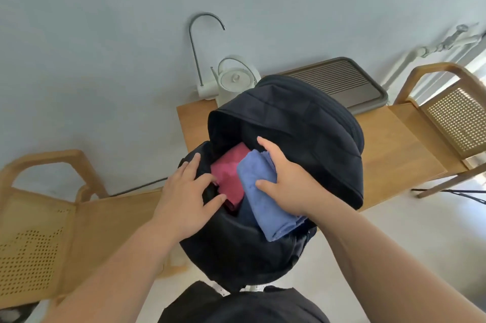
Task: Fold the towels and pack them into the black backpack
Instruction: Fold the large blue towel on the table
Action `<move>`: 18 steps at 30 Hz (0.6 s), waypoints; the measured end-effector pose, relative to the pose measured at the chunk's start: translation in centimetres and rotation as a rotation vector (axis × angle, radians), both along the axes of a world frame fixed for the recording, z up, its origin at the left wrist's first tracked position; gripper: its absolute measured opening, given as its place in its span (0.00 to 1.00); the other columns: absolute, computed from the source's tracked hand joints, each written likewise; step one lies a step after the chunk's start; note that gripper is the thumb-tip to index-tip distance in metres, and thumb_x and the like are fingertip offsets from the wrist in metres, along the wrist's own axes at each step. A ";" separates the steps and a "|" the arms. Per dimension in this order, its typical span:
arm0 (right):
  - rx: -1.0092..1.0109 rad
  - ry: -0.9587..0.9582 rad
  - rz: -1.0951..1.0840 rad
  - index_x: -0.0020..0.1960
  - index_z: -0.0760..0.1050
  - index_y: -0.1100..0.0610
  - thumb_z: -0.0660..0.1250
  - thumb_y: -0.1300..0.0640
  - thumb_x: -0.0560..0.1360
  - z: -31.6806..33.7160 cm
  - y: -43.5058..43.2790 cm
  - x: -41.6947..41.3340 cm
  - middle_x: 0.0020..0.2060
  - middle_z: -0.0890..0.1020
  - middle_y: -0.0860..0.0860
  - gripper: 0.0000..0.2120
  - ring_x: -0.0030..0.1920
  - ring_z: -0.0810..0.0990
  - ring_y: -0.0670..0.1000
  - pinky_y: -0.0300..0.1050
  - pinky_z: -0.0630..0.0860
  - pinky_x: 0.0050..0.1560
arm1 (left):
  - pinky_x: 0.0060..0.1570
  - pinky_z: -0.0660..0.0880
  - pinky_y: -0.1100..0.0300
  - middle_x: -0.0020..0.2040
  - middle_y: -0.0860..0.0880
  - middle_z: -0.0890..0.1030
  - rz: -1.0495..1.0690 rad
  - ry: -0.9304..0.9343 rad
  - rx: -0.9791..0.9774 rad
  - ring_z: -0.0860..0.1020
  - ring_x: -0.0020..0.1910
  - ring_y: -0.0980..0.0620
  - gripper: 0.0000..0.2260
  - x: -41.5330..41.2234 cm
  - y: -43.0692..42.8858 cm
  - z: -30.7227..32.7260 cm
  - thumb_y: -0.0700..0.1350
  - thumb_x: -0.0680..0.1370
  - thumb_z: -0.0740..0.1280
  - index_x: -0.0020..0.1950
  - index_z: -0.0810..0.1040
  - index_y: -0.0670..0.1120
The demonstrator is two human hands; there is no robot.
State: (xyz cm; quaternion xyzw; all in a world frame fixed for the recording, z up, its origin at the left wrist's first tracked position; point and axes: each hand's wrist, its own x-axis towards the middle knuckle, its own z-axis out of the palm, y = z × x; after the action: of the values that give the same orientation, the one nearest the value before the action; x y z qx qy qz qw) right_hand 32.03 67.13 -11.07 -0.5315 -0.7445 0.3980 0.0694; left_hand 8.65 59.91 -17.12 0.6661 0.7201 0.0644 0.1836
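Note:
The black backpack (pixel 302 138) stands open on the wooden table, its mouth facing me. A folded dark red towel (pixel 230 172) sits inside the opening on the left. Beside it, a folded blue towel (pixel 265 204) sticks halfway out of the mouth. My right hand (pixel 286 180) grips the blue towel from above, thumb on its front and fingers over its far edge. My left hand (pixel 186 191) holds the near left rim of the opening, fingertips touching the red towel.
The wooden table (pixel 394 143) carries a white kettle (pixel 234 80), a curved metal tap (pixel 200 41) and a grey slatted tray (pixel 349 85) behind the backpack. Wooden chairs with woven backs stand at the left (pixel 39 230) and right (pixel 452 112).

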 end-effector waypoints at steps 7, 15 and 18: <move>-0.107 0.110 -0.162 0.49 0.79 0.50 0.58 0.61 0.81 -3.2 1.6 -2.7 0.47 0.80 0.50 0.12 0.43 0.77 0.49 0.32 0.69 0.37 | 0.77 0.54 0.41 0.83 0.50 0.51 -0.148 0.061 0.008 0.50 0.81 0.44 0.35 -1.5 -0.2 0.6 0.78 0.70 0.50 0.69 0.73 0.63; -0.313 -0.080 -0.264 0.64 0.78 0.44 0.63 0.59 0.77 -6.4 1.4 -5.6 0.59 0.73 0.49 0.18 0.51 0.77 0.48 0.39 0.76 0.47 | 0.77 0.49 0.38 0.81 0.59 0.53 -0.377 -0.017 0.026 0.46 0.82 0.49 0.34 -5.2 1.7 -0.3 0.77 0.69 0.56 0.72 0.68 0.65; -0.310 -0.149 -0.286 0.64 0.79 0.45 0.63 0.60 0.77 -7.1 1.0 -7.1 0.63 0.73 0.51 0.19 0.55 0.78 0.51 0.40 0.77 0.51 | 0.75 0.54 0.37 0.80 0.56 0.61 -0.484 0.056 0.091 0.55 0.80 0.46 0.32 -7.1 2.3 -1.0 0.71 0.70 0.64 0.73 0.68 0.63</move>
State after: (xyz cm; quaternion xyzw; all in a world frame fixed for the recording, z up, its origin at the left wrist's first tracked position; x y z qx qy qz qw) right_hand 24.88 68.16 -18.20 -0.6640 -0.5945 0.4533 -0.0126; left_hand 1.57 62.19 -18.08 0.8283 0.5407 0.0326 0.1434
